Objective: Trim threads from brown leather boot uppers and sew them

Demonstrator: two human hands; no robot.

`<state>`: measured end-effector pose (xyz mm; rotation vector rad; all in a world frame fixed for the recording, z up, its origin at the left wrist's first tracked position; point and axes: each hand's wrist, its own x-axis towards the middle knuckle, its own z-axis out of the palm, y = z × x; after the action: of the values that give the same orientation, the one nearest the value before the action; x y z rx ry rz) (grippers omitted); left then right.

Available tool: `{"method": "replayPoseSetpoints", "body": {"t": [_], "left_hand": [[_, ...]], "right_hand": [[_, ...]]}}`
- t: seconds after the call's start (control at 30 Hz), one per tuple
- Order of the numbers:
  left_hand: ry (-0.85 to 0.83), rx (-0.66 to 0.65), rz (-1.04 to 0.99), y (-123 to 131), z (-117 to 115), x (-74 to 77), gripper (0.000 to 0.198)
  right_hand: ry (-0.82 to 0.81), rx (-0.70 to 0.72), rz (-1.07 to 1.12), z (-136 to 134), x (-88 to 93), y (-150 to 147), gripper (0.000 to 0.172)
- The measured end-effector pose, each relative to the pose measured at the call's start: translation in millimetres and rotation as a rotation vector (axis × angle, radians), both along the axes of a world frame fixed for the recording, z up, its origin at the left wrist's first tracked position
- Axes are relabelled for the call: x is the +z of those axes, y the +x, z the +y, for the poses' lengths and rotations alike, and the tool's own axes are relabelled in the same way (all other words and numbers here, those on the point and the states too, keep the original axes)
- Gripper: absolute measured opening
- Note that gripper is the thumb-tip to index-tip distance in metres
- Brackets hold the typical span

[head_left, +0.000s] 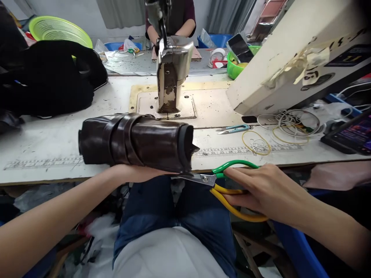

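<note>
A dark brown, glossy leather-like piece [156, 141], rolled or tube-shaped with a strap around it, lies along the table's front edge. My left hand [139, 173] supports it from below and in front, its fingers mostly hidden behind the piece. What the piece belongs to cannot be made out. In my right hand [257, 185] are scissors [205, 178] with one green and one yellow handle, fingers through the loops. Their blades point left, close under the right end of the leather piece, and the tips are partly hidden by it.
A post-bed sewing machine [172, 77] rises behind the piece. Blue thread snips [234, 129], tangled cords [285, 123] and a phone-like screen [350, 133] lie at right. Black material [49, 81] is piled at left. A person [187, 27] works across the table.
</note>
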<state>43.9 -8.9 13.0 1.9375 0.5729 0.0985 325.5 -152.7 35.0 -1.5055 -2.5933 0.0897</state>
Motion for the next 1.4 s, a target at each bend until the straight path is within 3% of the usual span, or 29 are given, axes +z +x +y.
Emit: {"method": "replayPoseSetpoints", "body": {"t": [0.13,0.33,0.57,0.77,1.1,1.4], "left_hand": [[-0.100,0.060,0.007,5,1,18.8,0.018],[-0.151,0.087,-0.018,4,2,22.6,0.017],[-0.173,0.112,0.035,5,-1,29.1,0.024],[-0.146,0.097,-0.011,7,2,28.4,0.019],[-0.093,0.061,-0.059,7,3,33.9,0.018],[-0.098,0.121,-0.058,13,-1,45.7,0.017]], "right_hand": [[-0.080,-0.089,-0.049,0,-0.5,-3,0.020],[-0.198,-0.089,0.060,5,5.5,-7,0.018],[0.029,-0.032,-0.088,12,4.9,-17,0.021],[0.252,0.066,-0.121,12,-1.5,-12,0.033],[0.090,0.034,-0.062,21,-3.4,-9,0.015],[0.060,0.008,-0.116,29,-2.0,-26,0.016]]}}
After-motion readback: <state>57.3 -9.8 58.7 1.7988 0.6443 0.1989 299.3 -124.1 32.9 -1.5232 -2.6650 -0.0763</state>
